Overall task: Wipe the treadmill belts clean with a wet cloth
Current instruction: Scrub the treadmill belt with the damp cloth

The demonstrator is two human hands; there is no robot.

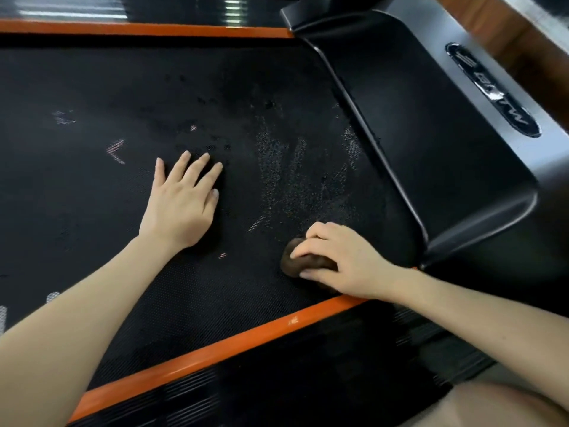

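The black textured treadmill belt (92, 195) fills most of the view, with wet streaks and droplets (292, 167) on its right part. My left hand (181, 204) lies flat on the belt, fingers straight and spread. My right hand (341, 260) grips a bunched dark brown cloth (297, 261) and holds it against the belt near the front orange edge. Most of the cloth is hidden under my fingers.
Orange side rails (215, 349) border the belt at front and back (138, 28). A black ribbed foot rail (277, 389) runs along the near side. The black motor cover (431, 134) with a logo badge rises at the right end of the belt.
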